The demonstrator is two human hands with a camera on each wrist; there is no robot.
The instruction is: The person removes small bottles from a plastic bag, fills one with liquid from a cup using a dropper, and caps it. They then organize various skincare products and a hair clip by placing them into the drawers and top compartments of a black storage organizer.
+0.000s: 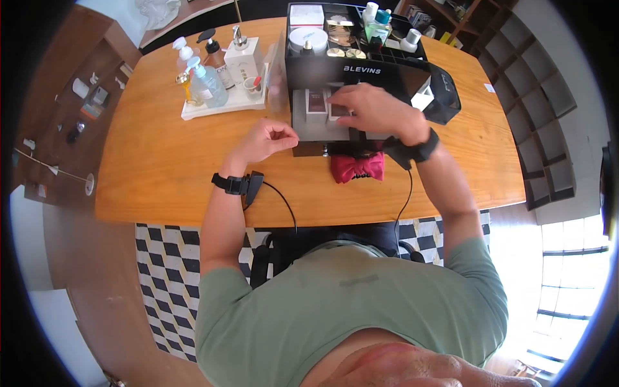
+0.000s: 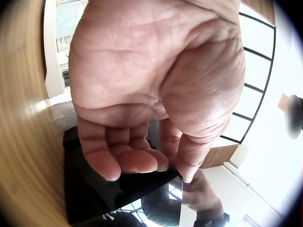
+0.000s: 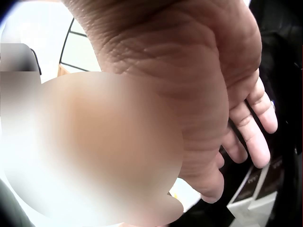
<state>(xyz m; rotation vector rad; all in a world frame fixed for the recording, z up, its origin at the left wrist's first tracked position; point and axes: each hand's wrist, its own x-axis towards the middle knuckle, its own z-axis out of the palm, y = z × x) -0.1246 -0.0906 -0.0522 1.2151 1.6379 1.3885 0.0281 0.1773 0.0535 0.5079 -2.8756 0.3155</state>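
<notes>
An open black drawer juts from the organizer, holding small white boxes with dark tops. My left hand is at its front left corner; in the left wrist view the thumb and curled fingers of that hand pinch the glossy black drawer edge. Over the drawer's right part, my right hand reaches across with its fingertips by the boxes. The right wrist view shows that hand with loosely extended fingers above the boxes; whether they touch is unclear.
Cosmetics and bottles fill the organizer's top. To its left, a white tray bears pump bottles and a white dispenser. A pink bow lies before the drawer on the wooden table. A black case stands at the right.
</notes>
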